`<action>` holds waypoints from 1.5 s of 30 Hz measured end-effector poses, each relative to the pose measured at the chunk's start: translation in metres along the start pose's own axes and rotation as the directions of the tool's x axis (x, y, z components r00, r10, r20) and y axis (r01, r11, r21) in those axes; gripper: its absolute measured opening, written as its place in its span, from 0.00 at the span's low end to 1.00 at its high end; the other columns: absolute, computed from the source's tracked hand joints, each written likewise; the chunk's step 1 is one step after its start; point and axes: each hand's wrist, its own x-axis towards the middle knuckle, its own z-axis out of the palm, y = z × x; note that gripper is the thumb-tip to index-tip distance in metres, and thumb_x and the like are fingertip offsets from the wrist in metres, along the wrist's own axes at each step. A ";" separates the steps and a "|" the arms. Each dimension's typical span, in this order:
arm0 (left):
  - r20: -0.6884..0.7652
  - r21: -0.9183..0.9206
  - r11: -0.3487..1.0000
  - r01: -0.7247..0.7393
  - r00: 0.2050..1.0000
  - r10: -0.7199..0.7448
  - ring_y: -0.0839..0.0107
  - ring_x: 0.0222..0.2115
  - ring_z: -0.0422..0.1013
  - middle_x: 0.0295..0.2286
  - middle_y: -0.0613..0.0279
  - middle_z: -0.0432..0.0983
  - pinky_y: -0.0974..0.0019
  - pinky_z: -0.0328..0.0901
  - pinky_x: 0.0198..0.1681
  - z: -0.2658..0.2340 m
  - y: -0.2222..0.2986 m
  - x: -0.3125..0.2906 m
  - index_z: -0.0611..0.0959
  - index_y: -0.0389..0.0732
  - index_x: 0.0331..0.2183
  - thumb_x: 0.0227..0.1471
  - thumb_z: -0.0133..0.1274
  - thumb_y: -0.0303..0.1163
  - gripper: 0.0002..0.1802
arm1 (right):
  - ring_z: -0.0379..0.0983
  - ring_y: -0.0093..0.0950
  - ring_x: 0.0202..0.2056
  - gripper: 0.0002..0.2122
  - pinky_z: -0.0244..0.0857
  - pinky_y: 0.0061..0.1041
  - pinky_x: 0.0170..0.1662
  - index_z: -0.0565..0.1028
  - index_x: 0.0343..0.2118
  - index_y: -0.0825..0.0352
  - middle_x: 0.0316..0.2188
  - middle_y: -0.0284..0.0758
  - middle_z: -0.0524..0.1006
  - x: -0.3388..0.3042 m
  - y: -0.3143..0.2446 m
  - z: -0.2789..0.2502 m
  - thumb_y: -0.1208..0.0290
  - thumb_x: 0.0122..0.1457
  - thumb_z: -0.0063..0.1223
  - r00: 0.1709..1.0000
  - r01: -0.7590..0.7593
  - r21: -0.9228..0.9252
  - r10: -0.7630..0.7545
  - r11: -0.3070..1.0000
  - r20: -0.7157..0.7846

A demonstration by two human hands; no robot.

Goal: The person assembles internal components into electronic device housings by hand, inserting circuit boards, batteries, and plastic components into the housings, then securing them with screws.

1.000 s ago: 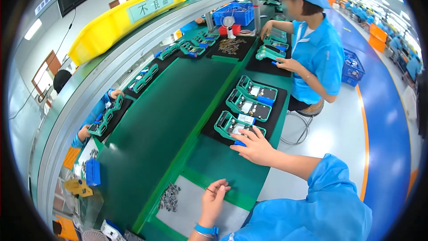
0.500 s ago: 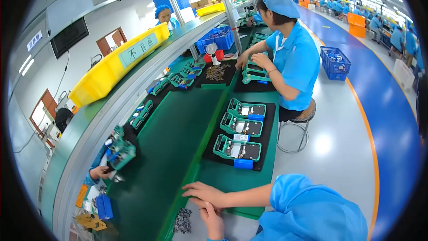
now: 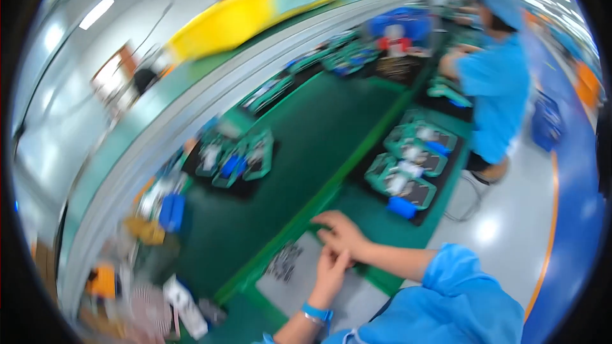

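Close together over the near work surface, my two hands touch each other. My right hand (image 3: 347, 237) comes in from the right, its fingers stretched left and a little bent. Just below it, my left hand (image 3: 331, 274), with a blue band at the wrist, has its fingers pressed together against the right palm. Blur and overlap hide whatever lies between them. A pile of small metal parts (image 3: 284, 261) lies left of my hands on a grey sheet (image 3: 274, 290). Beyond my hands, several green device housings (image 3: 386, 175) with blue parts rest on a black mat (image 3: 421, 215).
A green conveyor belt (image 3: 312, 127) runs alongside, carrying another mat of green housings (image 3: 258, 159) at left. A yellow tray (image 3: 248, 19) sits on the shelf above. At far right a co-worker (image 3: 494, 83) sits beside the line. A blue bin (image 3: 171, 211) stands at left.
The view has swung left, so the scene sits farther right and is blurred. The left mat of housings, tilted at a co-worker's hand before, now lies flat on the belt. My hands stay together.
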 end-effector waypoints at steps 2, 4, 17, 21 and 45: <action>0.034 0.033 0.997 -0.062 0.998 0.061 0.74 0.35 0.72 0.37 0.64 0.73 0.68 0.70 0.42 -0.014 0.016 0.000 0.68 0.35 0.54 0.61 0.54 0.32 0.23 | 0.65 0.45 0.57 0.20 0.61 0.39 0.61 0.73 0.53 0.65 0.55 0.47 0.69 0.009 -0.010 -0.015 0.72 0.56 0.54 0.990 0.086 -0.044 -0.081 0.995 0.116; -0.017 0.181 0.972 -0.152 0.987 0.158 0.75 0.35 0.71 0.36 0.65 0.73 0.69 0.69 0.42 -0.040 0.030 0.006 0.67 0.35 0.56 0.61 0.54 0.31 0.24 | 0.62 0.46 0.61 0.22 0.56 0.40 0.63 0.70 0.56 0.65 0.57 0.49 0.67 0.032 -0.026 -0.025 0.72 0.56 0.55 0.972 0.130 -0.092 -0.109 0.987 0.206; -0.540 0.837 0.480 0.265 0.547 0.640 0.51 0.53 0.68 0.50 0.43 0.73 0.56 0.60 0.58 -0.314 0.118 0.127 0.75 0.33 0.52 0.55 0.58 0.43 0.29 | 0.65 0.47 0.58 0.32 0.59 0.40 0.60 0.59 0.64 0.69 0.59 0.49 0.67 0.167 0.049 0.064 0.60 0.61 0.55 0.998 -0.030 -0.387 0.048 0.921 0.036; -0.615 0.786 0.517 0.340 0.522 0.591 0.47 0.57 0.63 0.54 0.39 0.68 0.52 0.56 0.61 -0.377 0.116 0.155 0.72 0.31 0.55 0.55 0.55 0.47 0.34 | 0.69 0.43 0.55 0.33 0.56 0.41 0.60 0.58 0.65 0.68 0.54 0.49 0.72 0.196 0.028 0.069 0.56 0.61 0.53 0.972 -0.198 -0.316 0.226 0.928 0.055; -0.650 0.731 0.539 0.418 0.666 0.366 0.49 0.52 0.61 0.49 0.45 0.63 0.52 0.56 0.58 -0.136 0.066 -0.086 0.75 0.42 0.48 0.51 0.62 0.45 0.27 | 0.67 0.39 0.59 0.28 0.59 0.31 0.61 0.65 0.62 0.68 0.57 0.44 0.72 0.109 0.033 -0.003 0.59 0.61 0.54 0.972 -0.121 -0.043 0.127 0.992 0.197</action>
